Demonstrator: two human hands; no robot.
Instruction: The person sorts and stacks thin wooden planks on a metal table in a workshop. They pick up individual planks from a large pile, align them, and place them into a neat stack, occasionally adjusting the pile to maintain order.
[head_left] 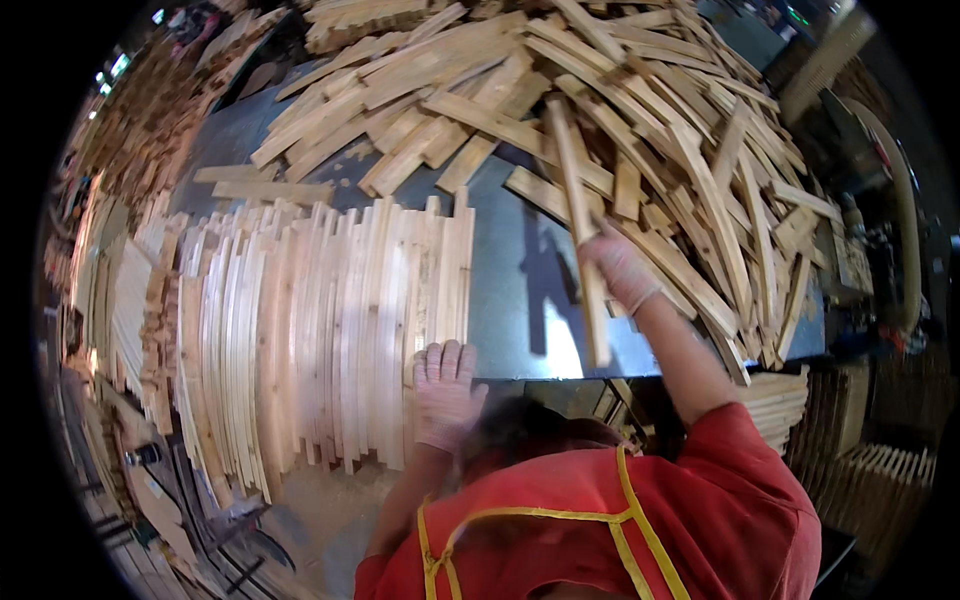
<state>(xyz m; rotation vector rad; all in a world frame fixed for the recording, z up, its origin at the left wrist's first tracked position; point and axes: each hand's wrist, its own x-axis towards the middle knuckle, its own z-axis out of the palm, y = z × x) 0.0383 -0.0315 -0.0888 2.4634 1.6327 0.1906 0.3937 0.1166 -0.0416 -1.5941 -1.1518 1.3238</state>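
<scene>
My right hand (620, 268), in a thin pale glove, grips a long wooden slat (573, 190) near its middle. The slat stands out above the metal table, and its shadow falls to the left. A row of slats (330, 320) lies side by side at the left, overhanging the table's near edge. Against the near right end of this row rests my left hand (446, 392), also gloved, with its fingers stretched out and nothing held. A loose heap of wooden slats (690, 180) fills the far and right side of the table.
Bluish metal shows on the table top (497, 290) between row and heap. Two short pieces (272, 191) lie beyond the row. More stacked slats (870, 490) stand low at the right, and a thick hose (908, 220) curves beside the table. Stacked wood (120, 190) lines the left.
</scene>
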